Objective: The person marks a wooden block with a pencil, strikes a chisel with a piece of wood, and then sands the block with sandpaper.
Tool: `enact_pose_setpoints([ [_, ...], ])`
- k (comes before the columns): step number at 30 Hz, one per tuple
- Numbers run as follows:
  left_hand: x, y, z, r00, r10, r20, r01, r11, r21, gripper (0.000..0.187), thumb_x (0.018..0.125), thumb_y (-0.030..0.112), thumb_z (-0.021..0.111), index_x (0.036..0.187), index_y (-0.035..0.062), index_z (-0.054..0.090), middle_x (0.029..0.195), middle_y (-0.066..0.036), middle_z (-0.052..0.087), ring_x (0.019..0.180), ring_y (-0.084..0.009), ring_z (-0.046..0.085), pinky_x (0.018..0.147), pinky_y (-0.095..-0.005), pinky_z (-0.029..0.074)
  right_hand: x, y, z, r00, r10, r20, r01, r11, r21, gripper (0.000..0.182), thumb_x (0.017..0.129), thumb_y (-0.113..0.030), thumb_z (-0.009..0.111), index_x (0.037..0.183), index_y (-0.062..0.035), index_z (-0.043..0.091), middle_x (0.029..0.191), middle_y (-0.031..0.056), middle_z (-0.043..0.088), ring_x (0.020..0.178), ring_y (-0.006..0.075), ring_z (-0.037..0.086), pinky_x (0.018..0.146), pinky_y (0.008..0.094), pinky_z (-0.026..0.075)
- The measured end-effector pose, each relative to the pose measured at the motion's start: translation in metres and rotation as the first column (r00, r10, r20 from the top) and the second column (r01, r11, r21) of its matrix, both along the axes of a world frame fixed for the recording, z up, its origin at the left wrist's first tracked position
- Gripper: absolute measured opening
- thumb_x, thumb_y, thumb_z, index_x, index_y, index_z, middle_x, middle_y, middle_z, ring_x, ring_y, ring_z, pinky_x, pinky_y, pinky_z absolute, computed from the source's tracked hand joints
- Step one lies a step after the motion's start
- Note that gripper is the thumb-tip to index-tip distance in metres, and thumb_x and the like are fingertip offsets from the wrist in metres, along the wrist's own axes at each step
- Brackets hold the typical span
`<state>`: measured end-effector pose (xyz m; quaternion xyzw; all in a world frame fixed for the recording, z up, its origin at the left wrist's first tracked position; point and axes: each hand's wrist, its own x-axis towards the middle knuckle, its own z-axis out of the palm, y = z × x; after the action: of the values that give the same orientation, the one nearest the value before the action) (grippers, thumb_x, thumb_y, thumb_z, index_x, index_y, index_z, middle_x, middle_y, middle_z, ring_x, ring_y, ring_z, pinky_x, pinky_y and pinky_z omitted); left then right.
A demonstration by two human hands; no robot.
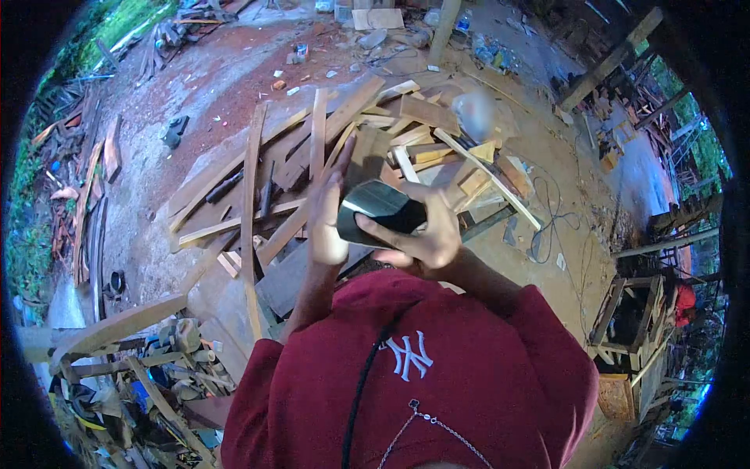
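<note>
A dark, flat, shiny-faced block (383, 209) is held in front of my chest, above the wood pile. My right hand (426, 230) is wrapped round its right side, with a finger lying across its dark face. My left hand (330, 215) is upright along the block's left edge, its palm against it and its fingers stretched out. A brown wooden piece (367, 156) shows just beyond the block, and I cannot tell whether a hand touches it. The far side of the block is hidden.
Wooden boards and offcuts (251, 187) lie heaped on the ground beyond my hands. A wooden frame (629, 320) stands at the right. A bent beam (125, 324) and clutter are at the lower left. A cable (551, 211) lies right of the pile.
</note>
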<state>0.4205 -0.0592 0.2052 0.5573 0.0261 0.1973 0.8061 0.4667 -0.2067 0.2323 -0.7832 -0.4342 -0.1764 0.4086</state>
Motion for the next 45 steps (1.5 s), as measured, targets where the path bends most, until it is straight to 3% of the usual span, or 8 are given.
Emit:
enact_pose_setpoints([
  [3, 0.0, -0.007, -0.003, 0.995, -0.089, 0.034, 0.093, 0.987, -0.133, 0.049, 0.092, 0.029, 0.035, 0.132, 0.0009, 0.034, 0.12, -0.01, 0.049, 0.1, -0.0148, 0.05, 0.084, -0.0266, 0.039, 0.018, -0.001, -0.003, 0.979, -0.204, 0.01, 0.202, 0.976, 0.079, 0.046, 0.065, -0.036, 0.073, 0.097, -0.0039, 0.063, 0.106, 0.0234, 0.05, 0.09, 0.0342, 0.053, 0.078, 0.0405, 0.041],
  [4, 0.004, -0.006, -0.012, 0.989, -0.127, 0.075, 0.14, 0.966, -0.215, 0.048, 0.092, 0.029, 0.037, 0.131, 0.0003, 0.034, 0.121, -0.01, 0.048, 0.103, -0.0151, 0.049, 0.087, -0.0275, 0.038, 0.036, -0.004, -0.011, 0.94, -0.17, 0.295, 0.18, 0.984, -0.006, 0.028, 0.069, -0.03, 0.069, 0.09, -0.0111, 0.068, 0.099, 0.0197, 0.049, 0.083, 0.0318, 0.049, 0.071, 0.0399, 0.039],
  [6, 0.009, -0.004, -0.028, 0.973, -0.177, 0.15, 0.219, 0.913, -0.343, 0.048, 0.092, 0.028, 0.039, 0.13, -0.0009, 0.035, 0.124, -0.009, 0.046, 0.109, -0.0158, 0.046, 0.093, -0.0291, 0.034, 0.018, -0.003, -0.005, 0.931, -0.128, 0.343, 0.177, 0.977, -0.116, 0.024, 0.069, -0.028, 0.071, 0.088, -0.0136, 0.068, 0.1, 0.019, 0.05, 0.086, 0.0319, 0.049, 0.074, 0.0404, 0.039],
  [10, -0.009, 0.01, 0.014, 0.966, -0.253, 0.059, 0.247, 0.827, -0.505, 0.05, 0.091, 0.027, 0.042, 0.132, 0.0009, 0.031, 0.123, -0.008, 0.046, 0.11, -0.0174, 0.046, 0.095, -0.0301, 0.034, -0.006, 0.01, -0.02, 0.989, -0.09, 0.114, 0.083, 0.994, 0.065, 0.032, 0.071, -0.033, 0.07, 0.093, -0.0107, 0.065, 0.099, 0.0139, 0.049, 0.088, 0.0299, 0.049, 0.077, 0.0399, 0.039],
  [18, -0.002, 0.021, 0.002, 0.99, -0.139, 0.033, 0.143, 0.953, -0.266, 0.039, 0.092, 0.032, 0.043, 0.118, 0.0032, 0.04, 0.109, -0.007, 0.05, 0.098, -0.0122, 0.049, 0.083, -0.0261, 0.04, -0.016, 0.016, -0.005, 0.965, 0.133, 0.228, -0.112, 0.988, -0.104, 0.047, 0.069, -0.05, 0.062, 0.108, -0.0222, 0.064, 0.105, 0.0183, 0.045, 0.097, 0.0326, 0.044, 0.085, 0.0405, 0.039],
  [26, -0.001, 0.007, 0.0, 0.971, 0.172, 0.167, -0.135, 0.968, -0.211, 0.043, 0.095, 0.036, 0.032, 0.121, 0.0025, 0.038, 0.107, -0.005, 0.05, 0.098, -0.0117, 0.048, 0.084, -0.0263, 0.04, -0.004, 0.039, 0.007, 0.95, -0.027, 0.311, -0.016, 0.991, 0.135, 0.04, 0.075, -0.043, 0.057, 0.105, -0.0184, 0.065, 0.102, 0.0189, 0.048, 0.091, 0.0324, 0.048, 0.079, 0.0396, 0.04],
  [30, -0.009, 0.016, 0.03, 0.987, 0.03, 0.155, 0.019, 0.952, -0.306, 0.043, 0.095, 0.036, 0.034, 0.119, 0.0016, 0.042, 0.11, -0.006, 0.051, 0.098, -0.0125, 0.05, 0.083, -0.0272, 0.041, -0.008, 0.046, -0.003, 0.961, 0.027, 0.276, -0.081, 0.979, 0.185, 0.036, 0.077, -0.041, 0.054, 0.101, -0.0181, 0.068, 0.1, 0.0182, 0.05, 0.087, 0.0324, 0.05, 0.078, 0.0389, 0.041],
  [45, -0.01, 0.019, 0.043, 0.984, 0.089, 0.152, -0.033, 0.941, -0.337, 0.04, 0.095, 0.034, 0.034, 0.115, 0.0005, 0.045, 0.097, -0.005, 0.056, 0.085, -0.0106, 0.054, 0.074, -0.0239, 0.043, 0.002, 0.054, 0.017, 0.94, 0.193, 0.28, -0.259, 0.941, 0.22, 0.041, 0.084, -0.041, 0.046, 0.099, -0.0086, 0.067, 0.099, 0.0177, 0.053, 0.088, 0.0307, 0.048, 0.079, 0.0376, 0.039],
])
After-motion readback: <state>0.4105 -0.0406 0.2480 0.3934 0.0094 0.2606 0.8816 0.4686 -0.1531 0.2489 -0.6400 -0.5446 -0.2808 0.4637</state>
